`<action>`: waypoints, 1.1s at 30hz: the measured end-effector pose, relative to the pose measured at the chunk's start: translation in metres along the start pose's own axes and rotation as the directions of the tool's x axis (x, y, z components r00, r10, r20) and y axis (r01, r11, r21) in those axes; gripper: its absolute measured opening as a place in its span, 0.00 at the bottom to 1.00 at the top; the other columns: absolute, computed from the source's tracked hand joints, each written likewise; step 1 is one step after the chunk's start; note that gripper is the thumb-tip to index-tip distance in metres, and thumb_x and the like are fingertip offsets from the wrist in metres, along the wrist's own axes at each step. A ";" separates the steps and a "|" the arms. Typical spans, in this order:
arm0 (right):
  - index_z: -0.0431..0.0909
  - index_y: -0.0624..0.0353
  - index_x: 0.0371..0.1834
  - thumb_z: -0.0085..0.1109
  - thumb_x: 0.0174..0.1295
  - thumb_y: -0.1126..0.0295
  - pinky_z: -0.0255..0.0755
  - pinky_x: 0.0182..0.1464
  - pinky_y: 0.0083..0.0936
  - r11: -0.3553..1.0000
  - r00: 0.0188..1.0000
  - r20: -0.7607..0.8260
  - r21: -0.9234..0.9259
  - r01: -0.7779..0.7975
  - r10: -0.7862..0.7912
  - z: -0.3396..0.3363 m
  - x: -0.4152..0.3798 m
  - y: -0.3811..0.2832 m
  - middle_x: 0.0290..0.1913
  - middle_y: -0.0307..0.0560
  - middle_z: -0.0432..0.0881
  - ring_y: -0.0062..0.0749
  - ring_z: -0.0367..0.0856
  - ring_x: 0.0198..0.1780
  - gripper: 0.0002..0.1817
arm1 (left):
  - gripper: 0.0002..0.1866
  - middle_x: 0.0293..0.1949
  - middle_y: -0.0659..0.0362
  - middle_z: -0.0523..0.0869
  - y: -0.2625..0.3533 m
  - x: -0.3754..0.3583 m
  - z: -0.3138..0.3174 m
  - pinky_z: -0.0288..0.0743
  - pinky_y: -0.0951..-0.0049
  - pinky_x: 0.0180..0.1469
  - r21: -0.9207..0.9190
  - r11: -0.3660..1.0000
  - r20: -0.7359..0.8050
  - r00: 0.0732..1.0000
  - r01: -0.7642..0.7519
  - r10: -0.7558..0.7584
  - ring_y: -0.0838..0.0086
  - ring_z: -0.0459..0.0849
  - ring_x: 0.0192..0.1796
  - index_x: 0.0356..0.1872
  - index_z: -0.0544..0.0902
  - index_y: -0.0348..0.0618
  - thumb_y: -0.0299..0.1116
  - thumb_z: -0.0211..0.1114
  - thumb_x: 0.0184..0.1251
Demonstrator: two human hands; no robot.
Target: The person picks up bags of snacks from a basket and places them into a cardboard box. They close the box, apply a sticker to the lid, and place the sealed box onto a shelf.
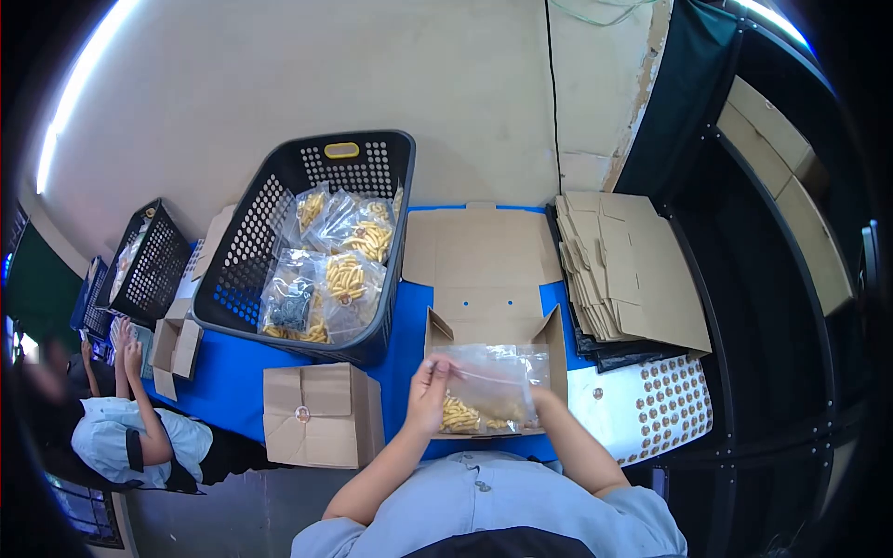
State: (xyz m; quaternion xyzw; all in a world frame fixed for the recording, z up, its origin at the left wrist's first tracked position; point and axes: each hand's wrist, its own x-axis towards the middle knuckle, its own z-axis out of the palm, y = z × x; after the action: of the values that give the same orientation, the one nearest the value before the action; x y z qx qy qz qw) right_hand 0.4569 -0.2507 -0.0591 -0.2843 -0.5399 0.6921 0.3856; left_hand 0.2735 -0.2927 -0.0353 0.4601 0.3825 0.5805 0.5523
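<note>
Both hands held one clear zip bag of yellow parts point(484, 391) over the open cardboard box point(488, 288) on the blue table point(233, 381). The left hand point(428, 395) pinched the bag's top edge; the right hand point(539, 400) sat mostly behind the bag, apparently gripping its far side. The bag hung at the box mouth, not yet lying inside. One sealed box point(321, 414) with a round sticker stood to the left. The black basket point(307, 251) held several more filled bags; flat cartons point(633, 270) and a sticker sheet point(665, 405) waited on the right. Packing looked early, much remaining.
</note>
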 end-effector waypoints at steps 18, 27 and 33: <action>0.71 0.56 0.54 0.52 0.65 0.65 0.72 0.52 0.41 0.422 0.650 -0.760 -0.590 -0.688 -0.004 -0.061 -0.066 0.095 0.57 0.61 0.73 0.53 0.77 0.51 0.15 | 0.39 0.75 0.46 0.40 -0.158 -0.022 -0.027 0.30 0.32 0.68 0.965 0.230 0.242 0.784 -0.130 -0.572 0.42 0.35 0.76 0.72 0.58 0.63 0.59 0.59 0.61; 0.62 0.37 0.71 0.46 0.64 0.41 0.63 0.62 0.51 0.026 0.928 -0.369 -0.928 -0.371 0.055 -0.030 -0.082 0.128 0.70 0.59 0.61 0.58 0.66 0.64 0.32 | 0.41 0.76 0.48 0.34 -0.158 -0.026 -0.023 0.26 0.32 0.68 0.991 0.024 0.119 0.771 -0.133 -0.625 0.46 0.32 0.76 0.74 0.48 0.78 0.61 0.57 0.60; 0.64 0.39 0.69 0.46 0.64 0.41 0.65 0.60 0.50 -0.043 0.772 -0.570 -0.812 -0.583 0.281 -0.016 -0.067 0.109 0.64 0.61 0.68 0.57 0.74 0.54 0.31 | 0.42 0.76 0.46 0.34 -0.154 -0.025 -0.019 0.32 0.30 0.68 0.995 0.031 0.095 0.760 -0.099 -0.643 0.45 0.33 0.76 0.74 0.48 0.76 0.60 0.57 0.60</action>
State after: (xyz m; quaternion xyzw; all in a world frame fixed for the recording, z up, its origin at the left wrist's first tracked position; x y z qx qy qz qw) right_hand 0.4816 -0.3115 -0.1705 -0.6956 -0.6825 0.2105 -0.0779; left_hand 0.2990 -0.3015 -0.1901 0.7549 0.5797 -0.1125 0.2855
